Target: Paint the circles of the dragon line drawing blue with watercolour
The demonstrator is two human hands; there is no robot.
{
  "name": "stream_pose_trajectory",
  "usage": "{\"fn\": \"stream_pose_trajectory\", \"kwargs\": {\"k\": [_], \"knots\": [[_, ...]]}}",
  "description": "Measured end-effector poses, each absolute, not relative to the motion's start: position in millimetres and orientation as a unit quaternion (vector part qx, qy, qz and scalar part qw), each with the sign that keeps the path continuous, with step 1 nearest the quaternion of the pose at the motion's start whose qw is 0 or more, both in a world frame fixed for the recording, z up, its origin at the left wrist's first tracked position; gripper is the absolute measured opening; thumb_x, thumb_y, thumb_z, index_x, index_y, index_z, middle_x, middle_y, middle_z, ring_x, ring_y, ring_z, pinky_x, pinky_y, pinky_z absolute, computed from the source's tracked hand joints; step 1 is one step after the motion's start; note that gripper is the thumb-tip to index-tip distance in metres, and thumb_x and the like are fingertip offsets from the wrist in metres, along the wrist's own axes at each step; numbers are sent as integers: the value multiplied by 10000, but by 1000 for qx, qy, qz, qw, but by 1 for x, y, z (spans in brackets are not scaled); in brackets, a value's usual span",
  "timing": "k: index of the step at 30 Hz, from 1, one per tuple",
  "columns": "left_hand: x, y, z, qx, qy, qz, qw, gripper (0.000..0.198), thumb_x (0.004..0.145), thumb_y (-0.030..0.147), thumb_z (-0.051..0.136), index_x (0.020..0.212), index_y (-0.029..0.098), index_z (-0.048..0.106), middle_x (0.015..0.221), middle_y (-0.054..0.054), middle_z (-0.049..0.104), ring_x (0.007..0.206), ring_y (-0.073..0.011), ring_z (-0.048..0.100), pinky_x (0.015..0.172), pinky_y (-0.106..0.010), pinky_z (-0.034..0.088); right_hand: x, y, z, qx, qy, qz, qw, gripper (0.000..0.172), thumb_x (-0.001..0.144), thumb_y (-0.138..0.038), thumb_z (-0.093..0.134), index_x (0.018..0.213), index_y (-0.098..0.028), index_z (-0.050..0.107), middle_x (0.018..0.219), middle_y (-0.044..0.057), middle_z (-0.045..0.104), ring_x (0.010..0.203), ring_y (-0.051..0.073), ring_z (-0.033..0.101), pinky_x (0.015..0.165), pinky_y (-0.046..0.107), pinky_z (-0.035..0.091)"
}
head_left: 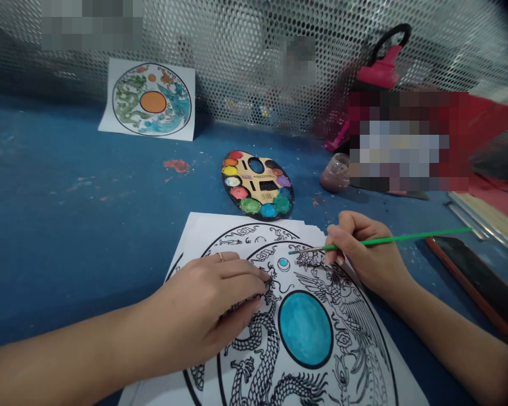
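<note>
The brush (pixel 398 239), right of centre, seems light and is best held near its hairs, where it is pinched by the right hand (pixel 359 248). The thin paper (pixel 305 330), bottom centre, is touched by the loose left hand (pixel 211 296), thumb apart.

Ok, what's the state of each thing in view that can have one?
right grip, pinching the paintbrush
left grip, resting on the top sheet
paintbrush, held, tip over the top sheet
top sheet, partly painted blue
back picture, painted in several colours
palette, wells filled with paint
jar, brownish contents
phone, lying flat, screen dark
table, paint-stained
</note>
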State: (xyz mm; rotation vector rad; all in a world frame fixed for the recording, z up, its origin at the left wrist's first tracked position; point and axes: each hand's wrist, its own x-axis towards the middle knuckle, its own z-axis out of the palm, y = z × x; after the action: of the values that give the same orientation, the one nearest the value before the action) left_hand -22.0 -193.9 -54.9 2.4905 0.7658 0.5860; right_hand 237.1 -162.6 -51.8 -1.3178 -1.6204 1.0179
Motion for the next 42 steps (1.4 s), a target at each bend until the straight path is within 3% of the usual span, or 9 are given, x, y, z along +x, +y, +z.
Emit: {"fn": "stream_pose_trajectory", "kwargs": {"k": [4, 9, 16, 19, 25, 42], "knots": [[-22, -194, -56, 907, 279, 213, 232, 214, 907, 172, 442, 1006, 171, 631, 1029, -44, 666, 897, -173, 597, 793, -306, 505, 236, -165, -51, -501, -661, 400, 391, 335, 774, -292, 679, 581, -206, 419, 573, -3, 614, 521, 107, 551, 480, 232, 401], [-21, -194, -56, 907, 277, 219, 228, 204, 905, 174, 449, 1003, 173, 628, 1022, -43, 667, 891, -172, 599, 798, -310, 501, 236, -166, -52, -490, -677, 392, 385, 287, 747, -234, 693, 602, -202, 447, 637, -5, 594, 562, 105, 531, 492, 235, 399], [-23, -194, -55, 910, 271, 217, 226, 212, 906, 176, 440, 1005, 168, 628, 1010, -50, 668, 886, -174, 601, 783, -306, 500, 230, -157, -41, -493, -682, 326, 431, 326, 730, -304, 723, 579, -217, 447, 531, -27, 530, 499, 109, 464, 491, 265, 376], [-23, -194, -57, 910, 269, 220, 226, 218, 908, 190, 439, 1019, 165, 625, 1008, -58, 667, 893, -181, 601, 792, -314, 500, 224, -150, -35, -497, -697, 273, 439, 295, 699, -339, 747, 605, -213, 498, 579, -17, 548, 538, 117, 482, 502, 267, 380], [-22, -194, -58, 911, 263, 231, 216, 209, 902, 180, 438, 978, 154, 631, 978, -63, 669, 883, -182, 607, 781, -310, 503, 215, -143, -35, -487, -750, 267, 360, 234, 846, -384, 575, 716, -190, 602, 695, 17, 636, 636, 126, 560, 569, 254, 418], [-22, -194, -58, 914, 265, 230, 204, 207, 900, 186, 445, 985, 159, 632, 975, -64, 672, 886, -177, 612, 785, -305, 506, 218, -137, -41, -496, -771, 231, 327, 284, 851, -425, 556, 714, -179, 593, 682, 23, 611, 613, 126, 527, 550, 259, 386]]}}
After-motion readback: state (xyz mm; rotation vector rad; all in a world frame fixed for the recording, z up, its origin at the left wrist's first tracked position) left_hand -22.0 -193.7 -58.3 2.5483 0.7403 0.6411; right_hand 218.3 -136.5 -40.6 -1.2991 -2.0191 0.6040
